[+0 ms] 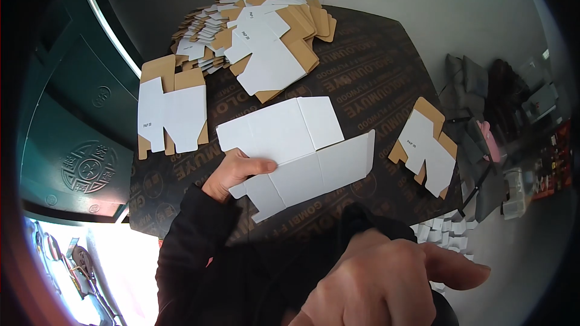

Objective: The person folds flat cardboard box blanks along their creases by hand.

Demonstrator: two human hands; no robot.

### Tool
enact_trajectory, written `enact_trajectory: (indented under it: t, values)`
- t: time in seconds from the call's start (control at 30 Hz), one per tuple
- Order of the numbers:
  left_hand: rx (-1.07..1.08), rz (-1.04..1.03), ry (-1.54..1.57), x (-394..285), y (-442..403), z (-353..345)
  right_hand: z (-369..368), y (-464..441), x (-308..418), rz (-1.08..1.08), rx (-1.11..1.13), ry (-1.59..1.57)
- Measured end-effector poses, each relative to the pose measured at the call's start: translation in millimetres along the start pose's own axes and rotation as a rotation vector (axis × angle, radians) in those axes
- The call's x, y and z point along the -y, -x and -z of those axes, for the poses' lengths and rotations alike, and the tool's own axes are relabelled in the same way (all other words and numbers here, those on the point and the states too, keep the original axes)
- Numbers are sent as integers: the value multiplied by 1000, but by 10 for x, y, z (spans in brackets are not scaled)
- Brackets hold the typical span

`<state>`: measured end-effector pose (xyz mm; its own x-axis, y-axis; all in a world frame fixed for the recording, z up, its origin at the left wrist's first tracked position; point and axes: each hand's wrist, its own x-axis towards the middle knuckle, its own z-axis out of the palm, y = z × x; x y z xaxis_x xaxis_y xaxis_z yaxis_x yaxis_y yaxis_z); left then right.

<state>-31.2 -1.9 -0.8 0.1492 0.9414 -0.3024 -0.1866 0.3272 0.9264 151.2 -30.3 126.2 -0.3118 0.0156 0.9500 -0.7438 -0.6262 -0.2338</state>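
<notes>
My left hand (pixel 232 175) is closed on an unfolded white cardboard box blank (pixel 284 130), its thumb lying on the lower left of the sheet. The blank is creased and tilted up over the dark table. Close to the camera at the bottom right, my right hand (pixel 380 278) is raised, its back and knuckles showing. Its thumb sticks out to the right, apart from the bent fingers, whose tips run out of view. Nothing is seen in that hand.
Stacked flat box blanks (pixel 266 42) cover the back of the dark plywood table (pixel 386 48). One blank (pixel 181 111) lies at the left, another (pixel 426 148) at the right. White pieces (pixel 447 232) lie below the right edge. A green door (pixel 78 115) stands at the left.
</notes>
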Motion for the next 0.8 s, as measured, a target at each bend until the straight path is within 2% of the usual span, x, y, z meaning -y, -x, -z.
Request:
enact_trajectory:
  t: [0.17, 0.33, 0.5, 0.67, 0.73, 0.77, 0.8]
  values:
    - [-28, -87, 60, -15, 15, -91, 14, -16, 26, -83, -1, -191]
    - [-8, -79, 66, 100, -29, -7, 76, 6, -17, -20, 116, -63]
    - [-41, -94, 79, -47, 35, -133, 47, -12, 19, -66, 63, -71]
    - [-10, -75, 57, 35, -6, -47, 205, -143, 31, -49, 120, 30]
    - [-7, -55, 49, -52, 15, -31, 62, -99, 143, -29, -221, 324]
    - [2, -14, 39, -97, 34, -26, 160, -144, 185, 52, -264, 474]
    - [11, 29, 33, -130, 50, -23, 139, -96, 313, -33, -436, 586]
